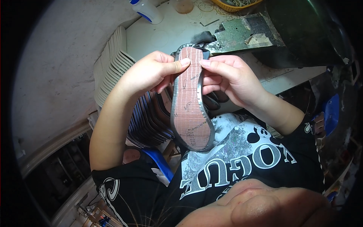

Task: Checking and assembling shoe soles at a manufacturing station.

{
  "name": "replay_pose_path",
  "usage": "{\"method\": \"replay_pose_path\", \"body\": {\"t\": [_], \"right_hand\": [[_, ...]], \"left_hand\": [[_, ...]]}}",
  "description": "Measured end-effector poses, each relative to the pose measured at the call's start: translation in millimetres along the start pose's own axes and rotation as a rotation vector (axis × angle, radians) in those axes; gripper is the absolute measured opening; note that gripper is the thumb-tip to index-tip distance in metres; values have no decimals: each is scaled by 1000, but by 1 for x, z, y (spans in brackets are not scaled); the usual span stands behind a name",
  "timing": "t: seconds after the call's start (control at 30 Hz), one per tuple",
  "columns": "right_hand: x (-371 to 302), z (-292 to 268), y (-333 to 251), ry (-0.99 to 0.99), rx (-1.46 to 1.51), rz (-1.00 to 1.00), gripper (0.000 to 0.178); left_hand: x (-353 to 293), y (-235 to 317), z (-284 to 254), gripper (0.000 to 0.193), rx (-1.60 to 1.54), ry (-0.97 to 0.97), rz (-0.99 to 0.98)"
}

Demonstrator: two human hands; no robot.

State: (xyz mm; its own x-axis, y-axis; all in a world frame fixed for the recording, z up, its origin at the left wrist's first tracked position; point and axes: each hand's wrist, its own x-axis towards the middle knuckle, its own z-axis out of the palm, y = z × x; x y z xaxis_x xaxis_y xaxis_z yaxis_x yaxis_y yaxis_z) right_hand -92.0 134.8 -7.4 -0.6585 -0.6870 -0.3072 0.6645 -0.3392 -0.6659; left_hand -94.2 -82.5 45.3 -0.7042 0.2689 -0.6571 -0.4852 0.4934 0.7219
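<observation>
A sandal insole [191, 102] is held upright in front of my chest, its brown, white-lined underside facing me and black material wrapped round its edge. My left hand [159, 72] grips the upper end from the left, thumb flat on the underside. From the right, my right hand [227, 77] pinches the same end, thumb on the edge and fingers behind. Black strap material shows at the top, partly hidden. Behind and below my left wrist are several stacked dark-edged insoles [147, 121].
Nested pale grey soles [111, 68] stand along the table's left edge. On the white table [159, 39] are a white bottle with blue parts [147, 11] and a yellow basket [236, 4]. A worn green machine part [242, 34] stands at the back right. A blue container [331, 113] is farther right.
</observation>
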Motion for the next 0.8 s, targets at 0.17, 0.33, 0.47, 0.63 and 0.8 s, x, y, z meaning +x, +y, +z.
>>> {"method": "replay_pose_path", "body": {"t": [0.17, 0.33, 0.47, 0.63, 0.8], "right_hand": [[0, -5, -3, -90, 6, -33, 24], [-18, -14, -16, -154, -217, 61, 30], [-43, -30, -20, -212, -317, 196, 34], [-52, -31, -13, 17, -302, 52, 30], [-36, -28, -14, 40, -253, 32, 30]], "left_hand": [[-3, -4, 8, 50, -93, 72, -21], [1, 0, 15, 53, -156, 66, -42], [0, -2, 11, 56, -178, 100, -34], [12, -2, 2, 59, -134, 100, 1], [22, 2, -7, 59, -64, 197, 42]]}}
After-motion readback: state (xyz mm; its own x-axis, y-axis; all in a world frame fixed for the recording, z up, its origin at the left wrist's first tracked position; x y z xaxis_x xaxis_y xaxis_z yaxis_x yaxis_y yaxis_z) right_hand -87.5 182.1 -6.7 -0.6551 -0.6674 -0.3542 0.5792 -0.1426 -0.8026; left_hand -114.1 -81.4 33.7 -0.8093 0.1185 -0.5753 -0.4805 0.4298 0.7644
